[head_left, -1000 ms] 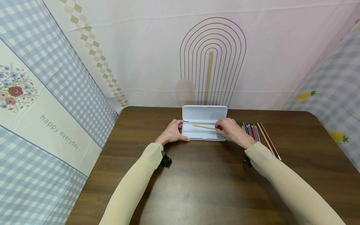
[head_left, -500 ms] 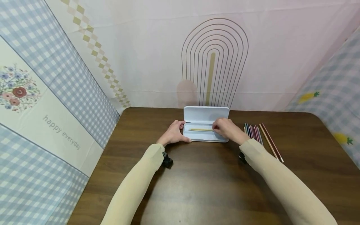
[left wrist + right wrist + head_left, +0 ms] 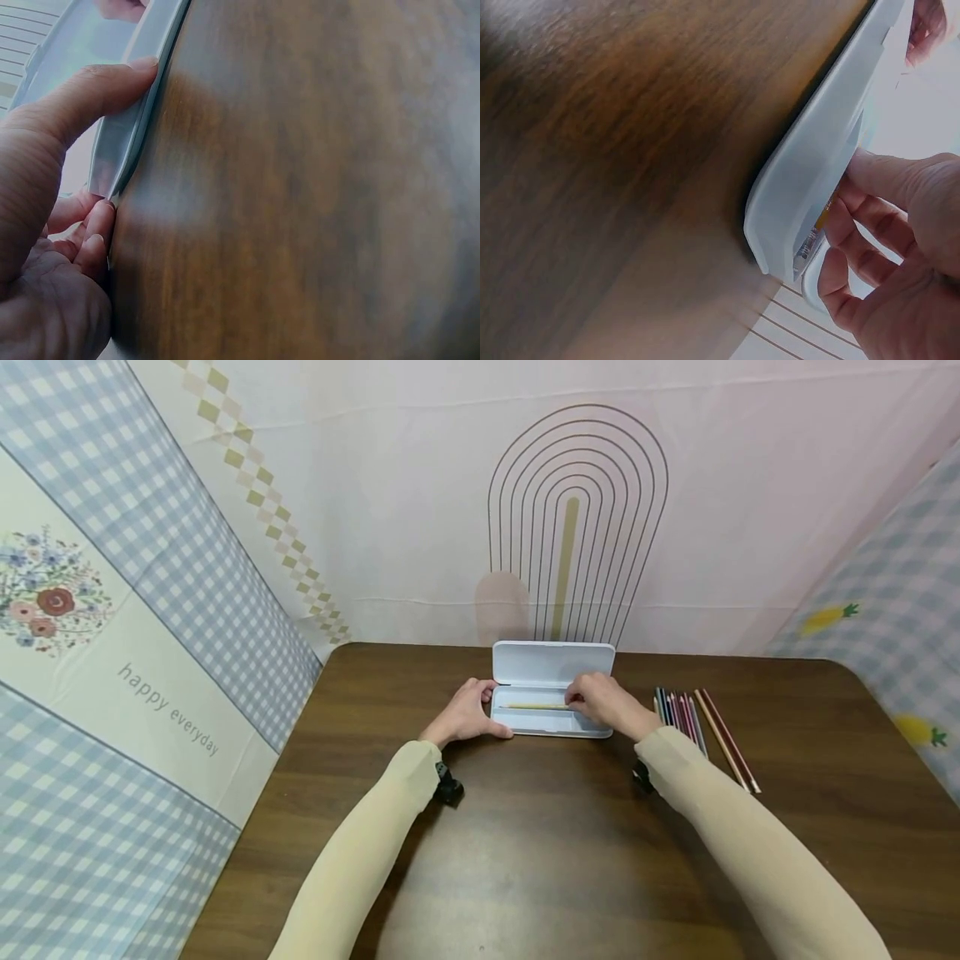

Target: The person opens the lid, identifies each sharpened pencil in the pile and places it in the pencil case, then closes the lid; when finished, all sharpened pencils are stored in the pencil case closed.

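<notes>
A pale blue-white pencil case (image 3: 540,725) lies with its lid (image 3: 551,664) raised at the back of the table. My left hand (image 3: 467,711) holds the case's left end, thumb on the front wall and fingers round the side, as the left wrist view shows of the case wall (image 3: 124,139). Over the right half of the case, my right hand (image 3: 600,700) pinches the right end of a yellow pencil (image 3: 528,707). That pencil lies lengthwise inside the case, its point to the left. In the right wrist view, a bit of yellow pencil (image 3: 823,217) shows beside the fingers; the rest is hidden.
Right of the case, several coloured pencils (image 3: 681,714) lie side by side on the brown wooden table (image 3: 510,852). A light wood pencil (image 3: 720,739) and a dark red pencil (image 3: 732,739) lie just beyond them. A patterned cloth (image 3: 420,510) hangs behind the table.
My right hand has moved slightly left and brought the yellow pencil down into the case, from slanted to nearly level. The left hand keeps its hold on the case.
</notes>
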A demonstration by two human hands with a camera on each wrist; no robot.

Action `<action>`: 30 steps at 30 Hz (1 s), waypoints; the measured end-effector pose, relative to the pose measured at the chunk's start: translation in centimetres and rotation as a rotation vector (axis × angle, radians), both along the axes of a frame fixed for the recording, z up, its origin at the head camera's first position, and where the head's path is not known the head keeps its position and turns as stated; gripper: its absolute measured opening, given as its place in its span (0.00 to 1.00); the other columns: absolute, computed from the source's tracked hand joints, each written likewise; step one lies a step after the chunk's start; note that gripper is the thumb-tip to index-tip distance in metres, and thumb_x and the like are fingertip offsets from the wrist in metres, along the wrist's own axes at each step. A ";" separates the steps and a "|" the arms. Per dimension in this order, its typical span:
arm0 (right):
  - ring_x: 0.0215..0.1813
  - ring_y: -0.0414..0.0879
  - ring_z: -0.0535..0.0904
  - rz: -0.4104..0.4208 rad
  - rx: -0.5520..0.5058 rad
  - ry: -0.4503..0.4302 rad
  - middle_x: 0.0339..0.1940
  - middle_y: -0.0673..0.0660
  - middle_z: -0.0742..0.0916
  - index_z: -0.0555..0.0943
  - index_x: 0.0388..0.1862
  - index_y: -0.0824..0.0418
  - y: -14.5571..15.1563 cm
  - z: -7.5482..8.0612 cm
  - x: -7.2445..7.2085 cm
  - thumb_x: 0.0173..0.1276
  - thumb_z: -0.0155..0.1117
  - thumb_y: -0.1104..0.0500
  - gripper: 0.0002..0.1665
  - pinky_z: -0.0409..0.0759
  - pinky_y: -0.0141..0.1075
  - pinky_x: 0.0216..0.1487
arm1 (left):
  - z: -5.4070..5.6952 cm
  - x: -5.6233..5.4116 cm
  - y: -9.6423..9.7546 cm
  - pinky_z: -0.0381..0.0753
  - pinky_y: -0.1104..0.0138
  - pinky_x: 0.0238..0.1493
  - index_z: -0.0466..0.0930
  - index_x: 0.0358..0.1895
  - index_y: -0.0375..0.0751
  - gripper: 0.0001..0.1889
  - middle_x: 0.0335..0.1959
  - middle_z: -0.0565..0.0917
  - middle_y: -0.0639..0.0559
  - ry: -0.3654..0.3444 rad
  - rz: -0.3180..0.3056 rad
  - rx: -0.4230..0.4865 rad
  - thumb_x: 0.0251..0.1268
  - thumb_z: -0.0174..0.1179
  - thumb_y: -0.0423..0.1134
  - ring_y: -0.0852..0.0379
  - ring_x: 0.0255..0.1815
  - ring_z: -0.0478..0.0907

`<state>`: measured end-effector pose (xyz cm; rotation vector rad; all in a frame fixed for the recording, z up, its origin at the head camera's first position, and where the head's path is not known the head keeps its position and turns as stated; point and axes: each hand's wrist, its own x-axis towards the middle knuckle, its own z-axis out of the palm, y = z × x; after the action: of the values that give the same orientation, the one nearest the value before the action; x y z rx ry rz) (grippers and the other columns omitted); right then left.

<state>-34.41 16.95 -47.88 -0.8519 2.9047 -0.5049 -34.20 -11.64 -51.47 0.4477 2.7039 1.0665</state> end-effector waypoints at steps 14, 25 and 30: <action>0.42 0.50 0.85 0.012 0.025 -0.033 0.43 0.63 0.94 0.92 0.42 0.66 -0.2 -0.1 -0.4 0.76 0.68 0.70 0.07 0.87 0.50 0.52 | 0.0 0.0 0.0 0.76 0.57 0.72 0.74 0.74 0.37 0.49 0.62 0.76 0.42 -0.008 0.006 0.001 0.48 0.88 0.48 0.48 0.64 0.74; 0.41 0.50 0.85 0.016 0.006 -0.018 0.42 0.63 0.94 0.93 0.40 0.66 -0.1 -0.1 -0.3 0.75 0.67 0.72 0.09 0.88 0.49 0.51 | 0.0 0.1 0.0 0.76 0.57 0.72 0.73 0.75 0.37 0.49 0.63 0.76 0.43 -0.016 0.009 0.003 0.48 0.87 0.48 0.48 0.65 0.73; 0.42 0.50 0.84 0.006 0.009 -0.022 0.42 0.63 0.94 0.93 0.40 0.66 -0.2 -0.1 -0.2 0.75 0.67 0.71 0.08 0.88 0.50 0.52 | 0.1 0.1 0.0 0.76 0.57 0.72 0.73 0.75 0.37 0.49 0.63 0.76 0.43 -0.017 0.007 0.003 0.49 0.87 0.48 0.48 0.65 0.73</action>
<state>-34.62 16.75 -47.99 -0.8483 2.8810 -0.4973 -34.08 -11.68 -51.39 0.4273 2.6915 1.0710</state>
